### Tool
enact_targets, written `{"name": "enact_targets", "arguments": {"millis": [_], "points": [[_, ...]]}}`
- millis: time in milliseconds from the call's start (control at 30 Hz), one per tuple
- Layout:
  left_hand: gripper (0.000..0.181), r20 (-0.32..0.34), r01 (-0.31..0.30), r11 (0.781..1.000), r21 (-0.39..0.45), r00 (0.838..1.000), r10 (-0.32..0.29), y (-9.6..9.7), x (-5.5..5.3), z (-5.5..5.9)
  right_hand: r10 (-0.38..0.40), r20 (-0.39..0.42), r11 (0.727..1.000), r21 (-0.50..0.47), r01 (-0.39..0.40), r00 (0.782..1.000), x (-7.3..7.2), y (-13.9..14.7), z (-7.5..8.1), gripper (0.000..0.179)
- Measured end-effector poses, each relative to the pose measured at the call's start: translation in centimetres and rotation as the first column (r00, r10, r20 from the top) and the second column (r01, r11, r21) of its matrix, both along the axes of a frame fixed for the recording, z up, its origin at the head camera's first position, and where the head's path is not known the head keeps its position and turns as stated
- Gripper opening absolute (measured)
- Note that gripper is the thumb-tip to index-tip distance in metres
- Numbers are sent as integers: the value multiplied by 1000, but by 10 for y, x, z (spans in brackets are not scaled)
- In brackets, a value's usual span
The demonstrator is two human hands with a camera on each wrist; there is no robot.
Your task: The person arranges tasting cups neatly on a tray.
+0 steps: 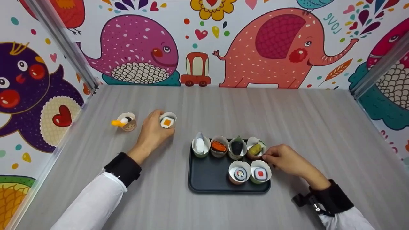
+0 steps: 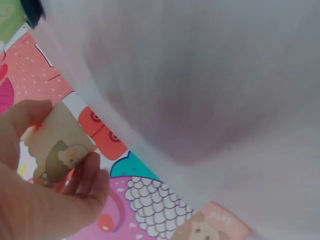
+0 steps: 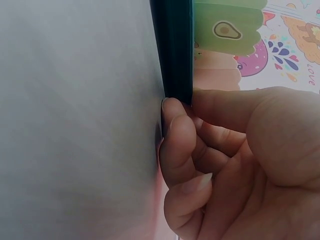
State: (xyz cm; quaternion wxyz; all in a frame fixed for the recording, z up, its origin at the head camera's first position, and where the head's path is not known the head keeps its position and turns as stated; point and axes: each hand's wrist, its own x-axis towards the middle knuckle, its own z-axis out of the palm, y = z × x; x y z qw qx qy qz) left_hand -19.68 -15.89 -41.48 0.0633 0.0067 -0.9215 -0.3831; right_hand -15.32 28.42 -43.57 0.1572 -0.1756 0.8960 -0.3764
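Note:
My left hand (image 1: 154,130) holds a paper cup (image 1: 172,115) between thumb and fingers. Inside lies a white sushi roll (image 1: 167,122) with an orange square centre. In the left wrist view this cup, printed with a cartoon animal, appears raised off the tabletop. At the right edge of the black tray (image 1: 211,180), my right hand (image 1: 285,159) pinches the rim, thumb above and fingers below, as the right wrist view shows. Several paper cups with toy sushi stand on the tray: four-sided rolls aside, an orange-topped piece (image 1: 219,146), a black one (image 1: 237,147) and a yellow-green one (image 1: 255,149).
Another paper cup (image 1: 129,126) with a white piece and an orange tail stands left of my left hand. In the tray's front row are a round roll (image 1: 240,174) and a red-centred roll (image 1: 260,173), each in a cup. Printed panels border the grey table (image 1: 153,198).

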Motion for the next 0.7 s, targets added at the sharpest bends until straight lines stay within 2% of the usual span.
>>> {"name": "enact_targets", "arguments": {"millis": [200, 700], "points": [[57, -14, 4, 1000, 1, 1000, -4, 3, 17, 4, -3, 3, 1000, 4, 3, 1000, 0, 0, -1, 22], [59, -84, 85, 996, 27, 993, -83, 18, 58, 21, -6, 19, 1000, -4, 6, 1000, 0, 0, -1, 21]]}}
